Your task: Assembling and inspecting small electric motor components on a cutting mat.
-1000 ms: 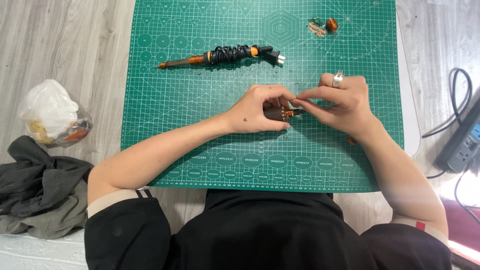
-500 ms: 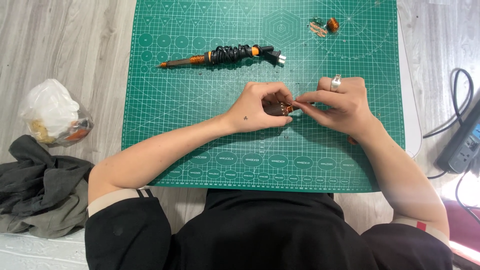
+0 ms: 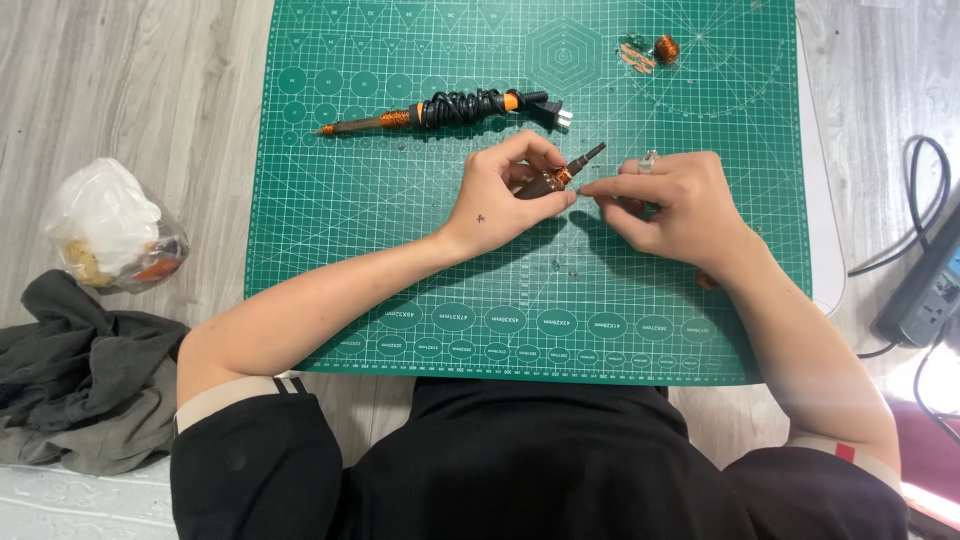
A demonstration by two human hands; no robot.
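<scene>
Starting closest in: black sleeves at the bottom edge, both forearms angling up onto the green cutting mat [image 3: 330,250].

Left hand [image 3: 500,195] curled round a small dark rod-shaped part with a copper-coloured band [image 3: 560,175]. Thumb and fingers closed on its lower end, so a firm pinch rather than a loose cradle. Long axis tilted, running from lower left inside the fist up to the right, with the dark tip poking out free toward the far right.

Right hand [image 3: 670,205] just beside it, on the right. Index finger and thumb drawn together to a point, aimed left at the banded section. Looks like touching or a hair off, can't really tell from here, and can't tell whether something thin like a wire is caught between those fingertips either. Ring on one finger. So: part lies to the left of the right fingertips, already held by the left, right one doing the fine work.

Further out: soldering iron with its coiled black cord [image 3: 440,110] lying roughly crosswise on the mat, well apart from both hands. Far corner: small copper coil and a few bits [image 3: 650,50].

Off the mat: plastic bag [image 3: 110,225], grey cloth [image 3: 80,380], power strip [image 3: 930,290] at right.
</scene>
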